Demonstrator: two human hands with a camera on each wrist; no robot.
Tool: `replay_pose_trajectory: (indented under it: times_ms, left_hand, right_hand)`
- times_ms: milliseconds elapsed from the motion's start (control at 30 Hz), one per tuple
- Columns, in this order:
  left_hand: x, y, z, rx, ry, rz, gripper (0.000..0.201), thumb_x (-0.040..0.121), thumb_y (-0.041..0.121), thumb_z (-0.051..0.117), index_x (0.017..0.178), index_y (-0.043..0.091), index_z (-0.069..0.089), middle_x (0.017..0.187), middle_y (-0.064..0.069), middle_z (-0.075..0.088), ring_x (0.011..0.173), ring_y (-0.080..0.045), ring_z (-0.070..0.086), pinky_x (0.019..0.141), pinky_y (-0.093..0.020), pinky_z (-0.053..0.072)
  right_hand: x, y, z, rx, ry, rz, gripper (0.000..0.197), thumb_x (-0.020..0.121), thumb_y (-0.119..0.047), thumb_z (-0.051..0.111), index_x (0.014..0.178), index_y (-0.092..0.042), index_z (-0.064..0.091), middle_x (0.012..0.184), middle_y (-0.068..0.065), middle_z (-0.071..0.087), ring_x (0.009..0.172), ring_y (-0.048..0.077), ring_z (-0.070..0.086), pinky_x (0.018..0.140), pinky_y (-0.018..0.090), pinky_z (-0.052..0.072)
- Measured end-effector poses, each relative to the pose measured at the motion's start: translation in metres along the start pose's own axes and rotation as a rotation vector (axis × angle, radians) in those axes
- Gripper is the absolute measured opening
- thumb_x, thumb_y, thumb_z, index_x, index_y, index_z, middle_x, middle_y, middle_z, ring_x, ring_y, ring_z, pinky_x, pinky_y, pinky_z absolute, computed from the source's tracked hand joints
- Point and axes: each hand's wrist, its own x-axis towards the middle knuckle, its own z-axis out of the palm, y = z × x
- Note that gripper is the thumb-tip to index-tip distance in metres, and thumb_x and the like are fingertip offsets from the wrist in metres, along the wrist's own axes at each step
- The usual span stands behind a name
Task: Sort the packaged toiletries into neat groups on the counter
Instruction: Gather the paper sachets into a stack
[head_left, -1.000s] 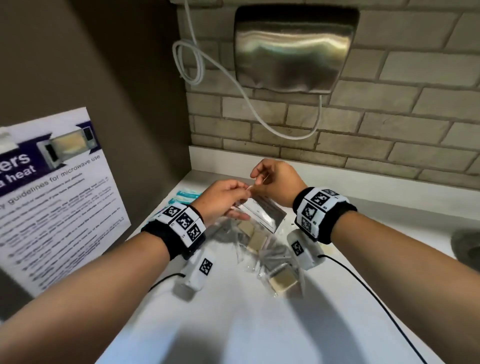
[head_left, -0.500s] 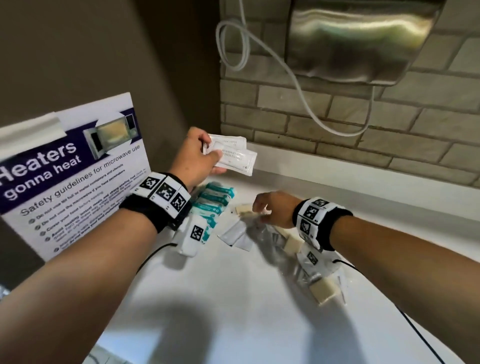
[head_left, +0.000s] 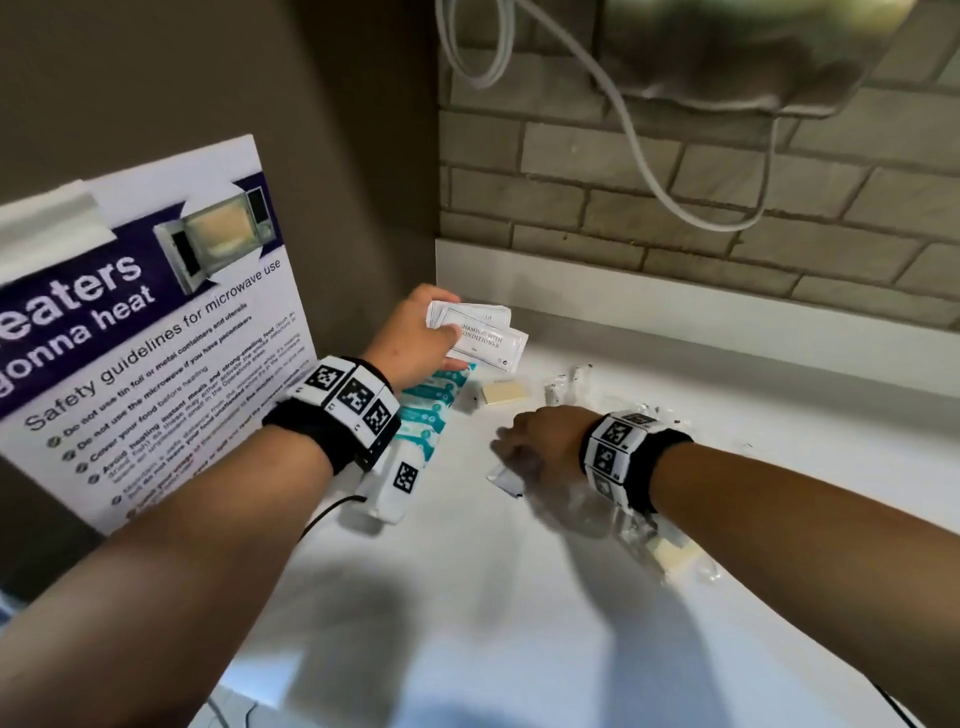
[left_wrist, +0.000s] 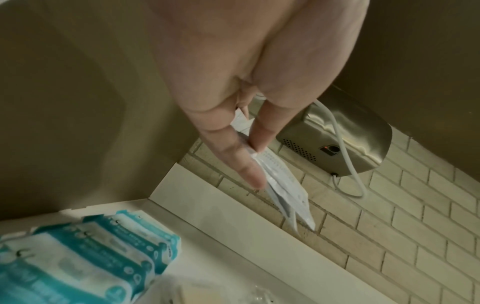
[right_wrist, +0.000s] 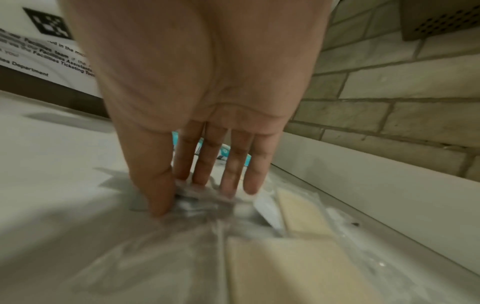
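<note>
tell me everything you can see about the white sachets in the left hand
The flat white rectangular sachets look like thin foil or paper, printed with a thin frame and dark lettering; one reads shampoo with conditioner. At least two overlap, fanned slightly. The left hand pinches them between thumb and fingers, above the white counter's back corner, touching nothing else.

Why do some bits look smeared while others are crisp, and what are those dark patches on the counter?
Head view: the right hand is motion-smeared, while the shampoo sachets in the left hand read sharply; the dark patches are arm shadows on the counter. Right wrist view: the clear packets and soap bars are blurred. Left wrist view: wipe packs are soft.
</note>
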Motion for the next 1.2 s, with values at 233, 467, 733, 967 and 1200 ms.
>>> replay_pose_trajectory:
  times_ms: [233,467,733,967,1200]
  left_hand:
    - [-0.005,-0.01,0.022,0.056,-0.098,-0.021,0.021,0.094,-0.002,0.044,0.097,0.017,0.052,0.118,-0.017,0.063,0.097,-0.026,0.069,0.069,-0.031,0.062]
    - [-0.018,-0.014,0.037,0.038,-0.113,-0.131,0.024,0.092,0.0,0.042,0.114,0.006,0.05,0.119,-0.023,0.06,0.088,-0.033,0.069,0.055,-0.027,0.06]
    - [-0.026,0.011,0.054,-0.211,-0.253,-0.137,0.026,0.099,0.002,0.041,0.12,0.006,0.055,0.109,-0.018,0.069,0.085,-0.028,0.072,0.055,-0.032,0.061]
    - [-0.03,0.009,0.064,-0.155,-0.264,-0.145,0.029,0.1,0.003,0.038,0.121,0.007,0.058,0.11,-0.016,0.071,0.095,-0.028,0.072,0.073,-0.04,0.062]
    - [-0.036,0.011,0.076,-0.158,-0.28,-0.169,0.031,0.1,0.004,0.034,0.114,0.005,0.061,0.108,-0.019,0.071,0.096,-0.033,0.072,0.071,-0.04,0.062]
  right_hand:
    - [-0.033,0.005,-0.006,0.046,-0.057,-0.047,0.023,0.091,-0.03,0.057,0.11,-0.03,0.069,0.107,-0.001,0.07,0.1,0.024,0.063,0.089,0.031,0.048]
    - [-0.068,0.02,-0.063,0.485,0.222,-0.007,0.009,0.091,-0.016,0.061,0.094,-0.012,0.069,0.081,-0.001,0.061,0.074,0.013,0.054,0.067,0.024,0.042]
    - [-0.075,0.043,-0.089,0.629,0.463,0.049,0.015,0.082,-0.014,0.074,0.094,-0.018,0.066,0.081,-0.001,0.068,0.067,0.008,0.055,0.069,0.021,0.045]
    - [-0.072,0.057,-0.073,0.595,0.453,0.093,0.014,0.08,-0.02,0.076,0.093,-0.018,0.07,0.08,-0.005,0.063,0.065,0.002,0.051,0.06,0.01,0.04]
    - [-0.072,0.067,-0.067,0.589,0.424,0.085,0.009,0.083,-0.019,0.073,0.088,-0.023,0.067,0.073,-0.013,0.058,0.063,0.001,0.05,0.057,0.009,0.038]
